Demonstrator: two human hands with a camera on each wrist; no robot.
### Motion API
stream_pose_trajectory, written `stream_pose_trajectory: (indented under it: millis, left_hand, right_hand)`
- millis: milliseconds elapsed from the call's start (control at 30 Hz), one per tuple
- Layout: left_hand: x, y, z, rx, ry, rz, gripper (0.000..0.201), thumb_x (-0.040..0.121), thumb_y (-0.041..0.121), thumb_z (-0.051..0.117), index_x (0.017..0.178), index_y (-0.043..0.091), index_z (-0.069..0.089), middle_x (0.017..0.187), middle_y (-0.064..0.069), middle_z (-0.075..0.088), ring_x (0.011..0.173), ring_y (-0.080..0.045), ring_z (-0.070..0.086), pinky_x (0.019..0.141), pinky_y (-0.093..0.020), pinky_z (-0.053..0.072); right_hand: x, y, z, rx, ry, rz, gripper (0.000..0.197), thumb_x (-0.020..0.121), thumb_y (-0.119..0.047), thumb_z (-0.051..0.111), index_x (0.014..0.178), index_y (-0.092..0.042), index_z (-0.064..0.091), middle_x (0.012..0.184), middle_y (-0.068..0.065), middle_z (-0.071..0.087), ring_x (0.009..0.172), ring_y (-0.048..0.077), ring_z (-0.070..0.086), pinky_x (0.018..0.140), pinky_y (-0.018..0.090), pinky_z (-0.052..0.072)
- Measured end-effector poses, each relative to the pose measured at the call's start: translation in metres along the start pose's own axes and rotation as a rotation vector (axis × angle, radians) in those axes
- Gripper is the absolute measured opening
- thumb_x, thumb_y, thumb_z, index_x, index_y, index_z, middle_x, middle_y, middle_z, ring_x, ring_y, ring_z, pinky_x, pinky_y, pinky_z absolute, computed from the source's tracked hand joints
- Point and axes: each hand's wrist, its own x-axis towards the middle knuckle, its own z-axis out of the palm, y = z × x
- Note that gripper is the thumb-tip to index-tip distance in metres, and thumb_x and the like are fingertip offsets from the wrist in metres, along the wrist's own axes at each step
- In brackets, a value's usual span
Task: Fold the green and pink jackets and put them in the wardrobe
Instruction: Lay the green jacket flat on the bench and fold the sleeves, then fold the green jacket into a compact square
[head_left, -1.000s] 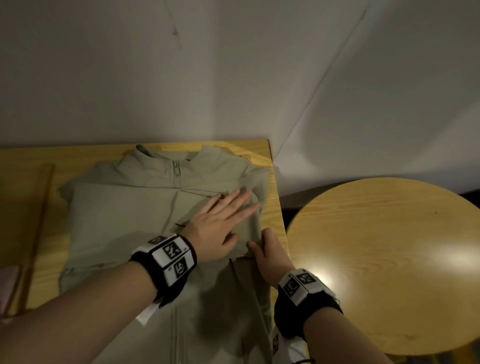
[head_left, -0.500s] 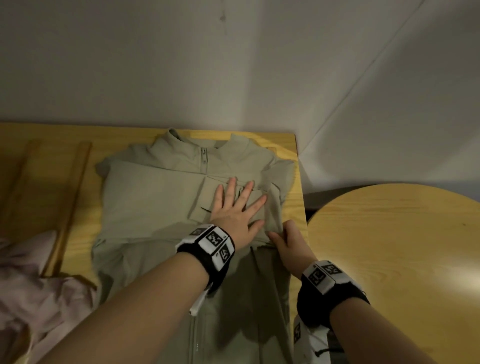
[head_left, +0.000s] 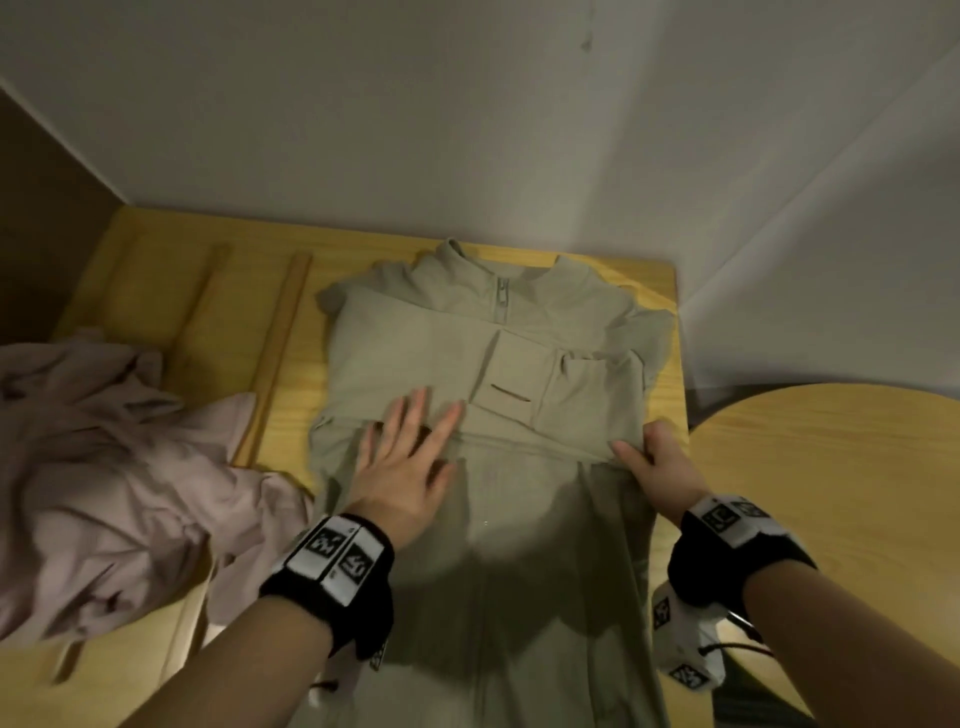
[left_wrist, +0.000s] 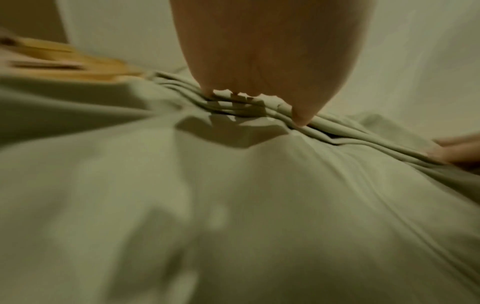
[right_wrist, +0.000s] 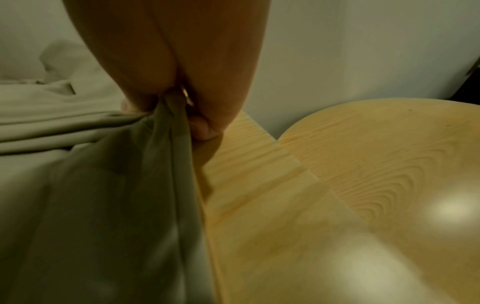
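Note:
The green jacket (head_left: 519, 545) lies flat on the wooden table (head_left: 171, 291), collar toward the wall, both sleeves folded across its chest. My left hand (head_left: 402, 457) rests flat on it near the left of the sleeve fold, fingers straight and spread; in the left wrist view the left hand (left_wrist: 265, 61) presses the green jacket (left_wrist: 233, 205) at a ridge of folds. My right hand (head_left: 657, 462) pinches the jacket's right edge; in the right wrist view the right hand (right_wrist: 187, 115) grips a bunch of the green fabric (right_wrist: 103, 205). The pink jacket (head_left: 114, 478) lies crumpled at the left.
A round wooden table (head_left: 841, 493) stands close to the right, almost touching the rectangular one. White walls meet in a corner behind. Wooden slats (head_left: 275, 358) run along the tabletop left of the green jacket. A dark panel (head_left: 41, 218) rises at the far left.
My left hand has slid leftward across the green jacket, off the folded right sleeve. The right hand keeps its pinch on the right edge. The view turned left, revealing the pink jacket.

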Motion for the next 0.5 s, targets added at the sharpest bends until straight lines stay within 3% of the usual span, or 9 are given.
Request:
stream_pose_trajectory:
  millis: [133, 200, 233, 300, 333, 400, 500]
  left_hand:
    - [-0.037, -0.045, -0.005, -0.176, 0.108, -0.213, 0.079, 0.095, 0.033, 0.043, 0.135, 0.039, -0.024, 0.156, 0.002, -0.019, 0.144, -0.019, -0.012, 0.116, -0.040, 0.002]
    - [-0.056, -0.062, 0.000, -0.192, 0.128, -0.298, 0.076, 0.096, 0.039, 0.038, 0.132, 0.040, -0.028, 0.157, 0.000, -0.016, 0.145, -0.019, -0.009, 0.116, -0.037, -0.001]
    - [-0.065, -0.070, 0.003, -0.194, 0.128, -0.322, 0.071, 0.097, 0.042, 0.033, 0.134, 0.038, -0.027, 0.157, -0.001, -0.014, 0.145, -0.019, -0.009, 0.116, -0.034, -0.004]
    - [-0.078, -0.082, 0.008, -0.145, 0.120, -0.322, 0.058, 0.097, 0.048, 0.016, 0.142, 0.033, -0.017, 0.158, 0.000, -0.008, 0.145, -0.016, -0.007, 0.116, -0.030, -0.005]
    - [-0.083, -0.086, 0.010, -0.105, 0.111, -0.305, 0.057, 0.093, 0.049, 0.008, 0.145, 0.031, -0.010, 0.158, 0.001, -0.005, 0.146, -0.015, -0.005, 0.116, -0.028, -0.005]
    - [-0.087, -0.097, 0.008, -0.025, 0.065, -0.243, 0.066, 0.083, 0.047, -0.002, 0.147, 0.030, -0.003, 0.157, 0.003, -0.006, 0.145, -0.014, -0.005, 0.115, -0.026, -0.005]
    - [-0.089, -0.124, -0.005, 0.119, -0.004, -0.179, 0.071, 0.081, 0.040, 0.021, 0.145, 0.034, -0.009, 0.155, 0.007, -0.016, 0.144, -0.012, -0.015, 0.113, -0.027, -0.013]
  right_hand:
    - [0.003, -0.004, 0.002, -0.152, 0.069, -0.029, 0.039, 0.086, -0.028, 0.063, 0.068, -0.019, 0.030, 0.066, 0.002, 0.038, 0.058, 0.015, 0.036, 0.051, 0.026, 0.027]
    - [0.005, -0.009, 0.001, -0.259, 0.094, -0.037, 0.041, 0.083, -0.033, 0.066, 0.069, -0.017, 0.032, 0.070, 0.002, 0.039, 0.062, 0.019, 0.039, 0.051, 0.027, 0.025]
    - [0.005, -0.013, 0.000, -0.301, 0.102, -0.033, 0.038, 0.082, -0.034, 0.068, 0.074, -0.014, 0.037, 0.077, 0.005, 0.043, 0.070, 0.025, 0.045, 0.055, 0.028, 0.029]
    - [0.004, -0.021, -0.003, -0.404, 0.118, -0.030, 0.045, 0.078, -0.033, 0.073, 0.100, -0.005, 0.046, 0.103, 0.015, 0.048, 0.099, 0.034, 0.049, 0.076, 0.036, 0.041]
    - [0.003, -0.026, -0.004, -0.456, 0.137, -0.046, 0.056, 0.076, -0.031, 0.074, 0.115, -0.003, 0.045, 0.116, 0.018, 0.046, 0.111, 0.037, 0.044, 0.088, 0.041, 0.039]
    - [-0.002, -0.037, 0.000, -0.483, 0.189, -0.123, 0.070, 0.073, -0.022, 0.074, 0.131, -0.006, 0.038, 0.130, 0.021, 0.039, 0.122, 0.038, 0.035, 0.100, 0.045, 0.031]
    - [-0.010, -0.057, 0.013, -0.585, 0.198, -0.194, 0.084, 0.073, -0.021, 0.069, 0.143, -0.025, 0.022, 0.143, 0.013, 0.023, 0.132, 0.035, 0.024, 0.106, 0.046, 0.024]
